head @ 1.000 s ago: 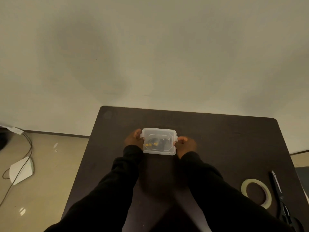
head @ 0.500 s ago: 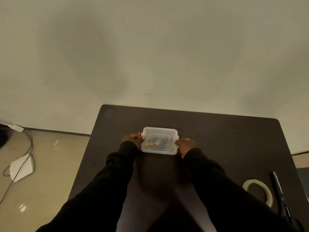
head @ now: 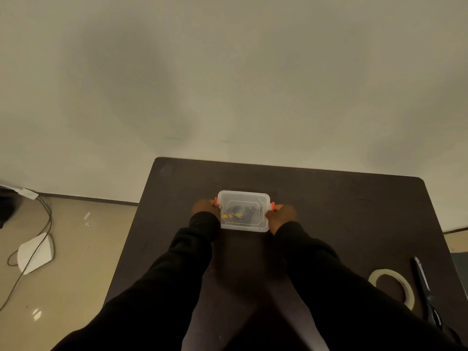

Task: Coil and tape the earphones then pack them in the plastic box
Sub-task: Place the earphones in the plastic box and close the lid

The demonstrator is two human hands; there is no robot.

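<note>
A small clear plastic box (head: 243, 196) with its lid on rests in the middle of the dark table (head: 342, 206). Through the lid I see the dark coiled earphones (head: 240, 213) with yellow bits. My left hand (head: 205, 206) grips the box's left end at a red latch (head: 216, 200). My right hand (head: 281, 214) grips the right end at the other red latch (head: 272, 205). Both arms wear black sleeves.
A roll of clear tape (head: 392, 287) lies at the table's right front, with black scissors (head: 428, 295) just right of it. On the floor to the left are a cable (head: 38, 239) and a white object (head: 35, 252). A pale wall stands behind the table.
The red latches on both ends of the box have come into view, the left one first. My hands have shifted slightly along the box ends; the box stays in place.
</note>
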